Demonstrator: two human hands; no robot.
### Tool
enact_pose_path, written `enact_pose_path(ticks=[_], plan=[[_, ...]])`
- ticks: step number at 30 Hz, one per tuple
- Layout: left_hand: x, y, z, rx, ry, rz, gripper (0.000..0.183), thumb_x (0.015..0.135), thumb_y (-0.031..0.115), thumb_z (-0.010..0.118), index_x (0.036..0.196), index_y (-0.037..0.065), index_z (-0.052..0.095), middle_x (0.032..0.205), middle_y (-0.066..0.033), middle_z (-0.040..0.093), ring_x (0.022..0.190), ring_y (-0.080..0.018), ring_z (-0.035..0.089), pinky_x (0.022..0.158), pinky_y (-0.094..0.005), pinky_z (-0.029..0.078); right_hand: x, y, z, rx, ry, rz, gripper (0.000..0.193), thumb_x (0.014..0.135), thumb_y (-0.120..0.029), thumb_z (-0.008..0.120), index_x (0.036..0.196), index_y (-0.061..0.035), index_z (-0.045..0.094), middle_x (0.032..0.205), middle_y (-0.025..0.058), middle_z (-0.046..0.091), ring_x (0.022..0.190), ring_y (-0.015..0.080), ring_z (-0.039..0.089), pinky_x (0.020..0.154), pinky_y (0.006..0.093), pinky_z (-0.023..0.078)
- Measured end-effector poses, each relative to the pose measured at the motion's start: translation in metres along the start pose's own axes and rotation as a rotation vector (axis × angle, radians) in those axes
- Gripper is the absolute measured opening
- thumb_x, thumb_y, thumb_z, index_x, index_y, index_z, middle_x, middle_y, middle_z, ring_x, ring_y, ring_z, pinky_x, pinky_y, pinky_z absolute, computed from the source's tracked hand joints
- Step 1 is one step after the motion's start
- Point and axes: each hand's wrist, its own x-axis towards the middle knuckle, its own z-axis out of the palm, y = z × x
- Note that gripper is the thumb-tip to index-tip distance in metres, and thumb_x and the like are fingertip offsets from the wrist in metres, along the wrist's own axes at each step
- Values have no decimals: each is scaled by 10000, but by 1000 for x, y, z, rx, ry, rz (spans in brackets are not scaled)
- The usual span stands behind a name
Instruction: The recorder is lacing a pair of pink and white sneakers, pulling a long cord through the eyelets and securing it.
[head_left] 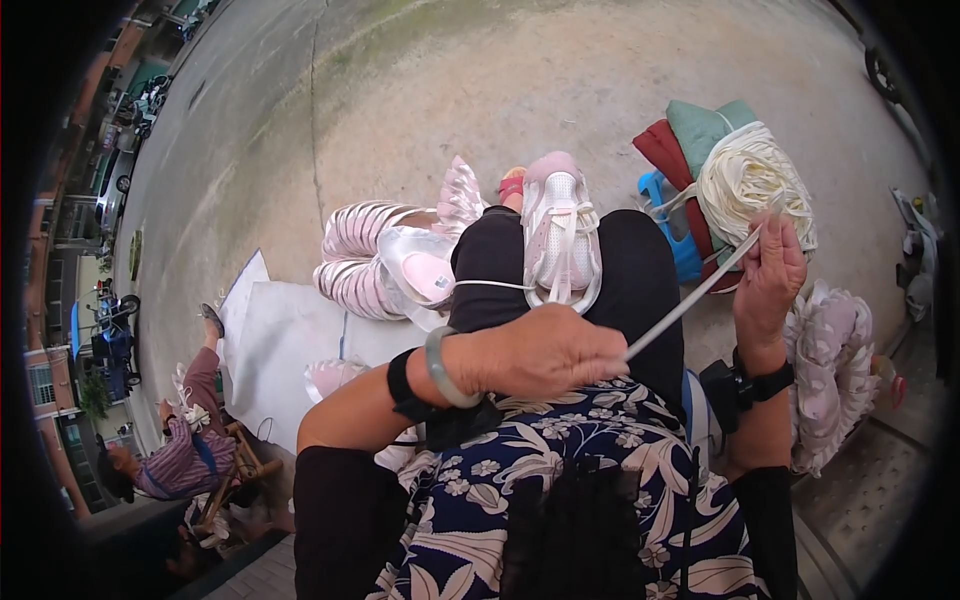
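Note:
A flat white shoelace (690, 303) runs taut on a slant between my two hands. My left hand (560, 352), with a bangle at its wrist, is closed on the lower end in front of my belly. Higher up and to the right, my right hand (772, 262) pinches the other end between thumb and fingers. On my lap, between my black-trousered knees, a pale pink and white sneaker (562, 230) points away from me, with loose white lace over its tongue. A thin white cord (490, 284) stretches left from the shoe across my thigh.
A cream bundle of laces (755, 175) lies on red and green cloths (700, 130) over a blue plastic piece (675, 225). Rows of pink shoes stand at left (350, 240) and right (835, 370). A white sheet (285, 340) lies left; beyond, another person (190, 450) sits.

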Motion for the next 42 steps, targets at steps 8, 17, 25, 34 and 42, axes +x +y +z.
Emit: enact_pose_path(ticks=[8,17,25,34,42], plan=[[-7,62,6,208,135,288,86,797,153,553,840,81,536,719,-42,515,658,-251,524,583,-364,400,-25,-74,32,244,-327,-155,204,940,-152,398,816,-15,485,640,-5,381,497,42,283,493,208,292],[-13,77,14,100,-160,179,111,765,153,557,774,88,467,610,-84,494,544,-287,518,472,-381,375,-17,-14,26,108,-497,436,190,879,-157,496,822,14,556,579,0,480,424,11,331,401,142,254],[-37,41,18,-50,-63,108,242,884,217,482,714,58,418,557,-118,435,533,-333,486,472,-383,366,11,101,35,-727,-686,130,209,834,-216,567,727,-38,585,536,19,494,503,122,502,464,249,382],[-47,6,17,-89,97,56,286,907,256,427,727,34,441,575,-151,448,554,-349,486,519,-399,391,15,136,137,-1300,-1053,-792,49,700,-134,574,703,-86,583,733,95,560,698,279,604,562,401,480],[-39,-10,23,-173,211,141,284,839,193,446,654,-22,434,563,-163,428,502,-276,417,526,-369,352,-5,150,124,-1523,-1211,-1209,43,652,-165,562,619,-139,556,635,8,507,712,182,506,585,380,378]])
